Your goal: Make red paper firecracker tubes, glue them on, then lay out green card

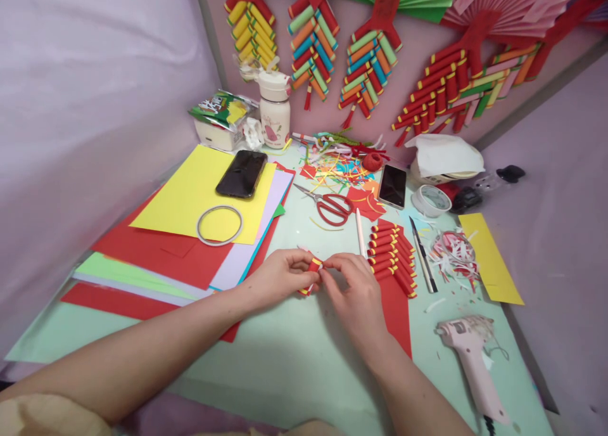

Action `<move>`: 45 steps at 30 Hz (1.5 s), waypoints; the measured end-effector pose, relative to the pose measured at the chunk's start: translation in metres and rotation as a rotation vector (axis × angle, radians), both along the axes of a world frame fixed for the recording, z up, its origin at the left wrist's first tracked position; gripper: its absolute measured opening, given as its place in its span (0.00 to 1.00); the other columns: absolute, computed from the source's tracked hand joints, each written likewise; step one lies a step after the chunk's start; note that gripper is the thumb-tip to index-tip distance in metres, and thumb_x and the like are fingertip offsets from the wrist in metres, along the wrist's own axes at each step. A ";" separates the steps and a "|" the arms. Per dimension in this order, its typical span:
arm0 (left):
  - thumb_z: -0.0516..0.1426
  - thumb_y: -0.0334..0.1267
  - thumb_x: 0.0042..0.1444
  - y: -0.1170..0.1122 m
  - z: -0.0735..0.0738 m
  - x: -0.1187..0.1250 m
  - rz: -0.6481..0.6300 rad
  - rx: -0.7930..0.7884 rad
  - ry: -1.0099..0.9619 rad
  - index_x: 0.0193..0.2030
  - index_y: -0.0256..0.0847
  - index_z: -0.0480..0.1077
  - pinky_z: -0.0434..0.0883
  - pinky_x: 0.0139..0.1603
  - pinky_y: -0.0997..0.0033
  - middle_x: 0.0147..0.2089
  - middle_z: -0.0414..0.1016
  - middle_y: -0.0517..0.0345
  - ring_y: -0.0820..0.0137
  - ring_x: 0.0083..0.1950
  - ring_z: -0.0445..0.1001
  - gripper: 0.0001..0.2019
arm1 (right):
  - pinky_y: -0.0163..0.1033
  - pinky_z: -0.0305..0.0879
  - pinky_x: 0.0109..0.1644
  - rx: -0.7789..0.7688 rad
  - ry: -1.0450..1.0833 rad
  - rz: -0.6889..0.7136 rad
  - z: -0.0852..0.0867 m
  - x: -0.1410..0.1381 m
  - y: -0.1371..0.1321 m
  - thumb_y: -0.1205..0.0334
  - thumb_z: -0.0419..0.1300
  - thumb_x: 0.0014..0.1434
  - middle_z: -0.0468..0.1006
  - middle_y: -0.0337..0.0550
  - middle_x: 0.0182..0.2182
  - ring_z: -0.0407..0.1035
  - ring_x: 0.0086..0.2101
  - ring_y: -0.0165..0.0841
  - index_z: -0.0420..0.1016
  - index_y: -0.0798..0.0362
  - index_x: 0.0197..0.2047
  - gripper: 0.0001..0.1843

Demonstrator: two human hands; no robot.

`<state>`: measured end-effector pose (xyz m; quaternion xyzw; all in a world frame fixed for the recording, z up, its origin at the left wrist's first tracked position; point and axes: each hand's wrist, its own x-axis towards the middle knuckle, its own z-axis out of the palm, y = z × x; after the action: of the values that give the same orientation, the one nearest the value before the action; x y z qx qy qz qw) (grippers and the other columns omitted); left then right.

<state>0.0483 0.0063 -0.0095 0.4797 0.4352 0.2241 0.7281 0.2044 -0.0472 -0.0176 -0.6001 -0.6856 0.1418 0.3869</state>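
Note:
Between my two hands, above the near middle of the table, is a small red paper roll (314, 266) with yellow bands. My left hand (284, 272) is closed around its left side. The fingertips of my right hand (352, 285) pinch at its right edge, by a small pale bit too tiny to make out. Just right of my right hand lie finished red paper rolls (390, 253) with yellow ends, set in slanting rows on a red paper strip (397, 309). Beyond my hands are red-handled scissors (334, 208) and a white pen (360, 233).
Stacked coloured paper (161, 217) at left carries a phone (241, 173) and a tape ring (220, 225). A glue gun (472, 363) and craft knife (422, 253) lie right. Behind stand a bottle (275, 116), paper scraps (342, 166) and a second phone (392, 186). Paper firecracker strings (313, 49) hang behind.

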 end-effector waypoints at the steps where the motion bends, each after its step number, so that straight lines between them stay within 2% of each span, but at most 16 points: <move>1: 0.62 0.34 0.45 0.000 0.000 0.000 -0.004 0.003 -0.002 0.35 0.35 0.73 0.69 0.33 0.74 0.27 0.75 0.58 0.73 0.30 0.74 0.09 | 0.40 0.62 0.41 -0.006 -0.004 0.001 0.000 0.000 0.000 0.68 0.59 0.59 0.75 0.41 0.35 0.65 0.38 0.35 0.71 0.51 0.36 0.03; 13: 0.61 0.35 0.45 -0.001 0.000 0.000 -0.044 0.052 -0.017 0.32 0.35 0.73 0.66 0.31 0.75 0.25 0.72 0.60 0.74 0.28 0.70 0.07 | 0.40 0.60 0.40 -0.066 -0.006 0.050 0.001 0.001 0.000 0.70 0.56 0.59 0.72 0.40 0.32 0.64 0.37 0.35 0.67 0.51 0.32 0.06; 20: 0.62 0.36 0.44 -0.001 -0.001 0.001 -0.027 0.033 -0.004 0.34 0.36 0.73 0.67 0.31 0.74 0.26 0.74 0.59 0.73 0.29 0.72 0.09 | 0.40 0.62 0.40 -0.047 0.014 0.022 0.000 0.002 0.001 0.67 0.56 0.60 0.72 0.42 0.34 0.66 0.37 0.36 0.67 0.50 0.36 0.02; 27: 0.62 0.37 0.45 0.000 0.002 0.001 -0.024 0.029 0.001 0.33 0.36 0.73 0.67 0.30 0.75 0.26 0.74 0.59 0.74 0.28 0.72 0.09 | 0.40 0.60 0.41 -0.076 0.005 0.065 0.004 0.000 0.000 0.69 0.53 0.62 0.71 0.41 0.33 0.64 0.37 0.35 0.66 0.51 0.34 0.05; 30: 0.63 0.38 0.46 0.001 0.002 0.000 -0.007 0.015 -0.005 0.34 0.35 0.74 0.67 0.31 0.75 0.28 0.76 0.58 0.73 0.29 0.73 0.10 | 0.40 0.60 0.41 -0.089 0.010 0.072 0.005 0.000 0.000 0.68 0.53 0.62 0.71 0.41 0.33 0.64 0.37 0.34 0.65 0.51 0.33 0.05; 34: 0.65 0.42 0.46 0.005 0.004 -0.002 0.082 -0.073 -0.038 0.37 0.36 0.73 0.69 0.33 0.74 0.33 0.79 0.55 0.71 0.32 0.75 0.14 | 0.39 0.61 0.40 -0.084 0.065 0.064 0.008 0.002 -0.002 0.68 0.53 0.61 0.71 0.41 0.33 0.65 0.36 0.34 0.65 0.51 0.33 0.05; 37: 0.66 0.43 0.44 0.007 0.007 -0.002 0.141 -0.120 -0.043 0.37 0.36 0.73 0.70 0.35 0.73 0.38 0.80 0.50 0.69 0.35 0.77 0.17 | 0.39 0.61 0.37 -0.013 0.123 -0.020 0.015 0.006 -0.001 0.66 0.54 0.61 0.71 0.42 0.34 0.65 0.35 0.33 0.64 0.51 0.33 0.04; 40: 0.66 0.44 0.45 0.007 0.010 -0.002 0.113 -0.116 -0.032 0.37 0.35 0.72 0.70 0.35 0.72 0.40 0.80 0.45 0.69 0.37 0.76 0.17 | 0.39 0.62 0.36 0.135 0.134 -0.168 0.027 0.020 0.003 0.65 0.54 0.60 0.71 0.43 0.34 0.66 0.35 0.34 0.65 0.51 0.32 0.04; 42: 0.66 0.44 0.46 0.006 0.012 -0.002 0.085 -0.102 -0.017 0.38 0.35 0.72 0.70 0.35 0.72 0.42 0.80 0.43 0.69 0.37 0.76 0.17 | 0.41 0.63 0.38 0.250 0.053 -0.308 0.035 0.038 0.006 0.64 0.54 0.60 0.72 0.43 0.34 0.67 0.35 0.35 0.66 0.51 0.32 0.04; 45: 0.65 0.45 0.46 0.006 0.012 -0.002 0.069 -0.083 -0.003 0.39 0.35 0.72 0.70 0.35 0.71 0.44 0.79 0.43 0.69 0.37 0.75 0.18 | 0.43 0.63 0.39 0.366 -0.127 -0.623 0.041 0.077 0.007 0.60 0.55 0.59 0.74 0.45 0.33 0.66 0.32 0.35 0.70 0.52 0.34 0.05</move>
<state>0.0464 0.0122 0.0026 0.4335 0.4593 0.2317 0.7399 0.2812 -0.0397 0.0235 -0.7087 -0.5065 -0.1453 0.4691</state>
